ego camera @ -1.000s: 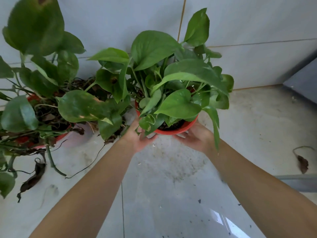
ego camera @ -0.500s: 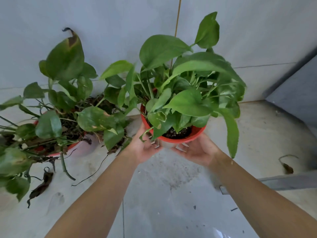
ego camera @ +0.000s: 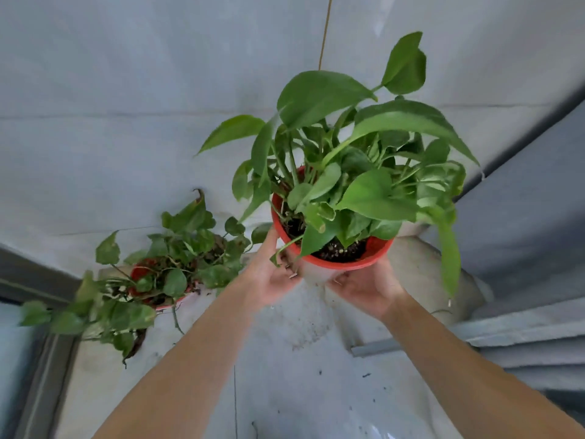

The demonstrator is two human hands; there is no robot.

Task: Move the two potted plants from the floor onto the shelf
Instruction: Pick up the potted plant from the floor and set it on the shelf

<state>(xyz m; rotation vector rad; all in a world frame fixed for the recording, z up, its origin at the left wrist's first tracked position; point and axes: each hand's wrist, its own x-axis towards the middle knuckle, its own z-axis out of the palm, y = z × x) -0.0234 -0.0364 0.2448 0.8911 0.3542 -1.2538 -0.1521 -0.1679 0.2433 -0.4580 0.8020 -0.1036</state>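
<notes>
Left hand [ego camera: 273, 277] and right hand [ego camera: 367, 288] grip the red-potted pothos [ego camera: 335, 217], now raised higher; second pothos pot [ego camera: 164, 277] sits farther below-left.

This looks like a balcony or utility corner of a home. A pale grey tiled wall [ego camera: 126, 90] with thin grout lines meets a grey, soil-speckled tiled floor [ego camera: 285, 391] in a corner. A trailing green plant in a red plastic pot [ego camera: 164, 274] stands on the floor against the wall, and a grey metal frame rail [ego camera: 443, 340] runs along the right side.
</notes>
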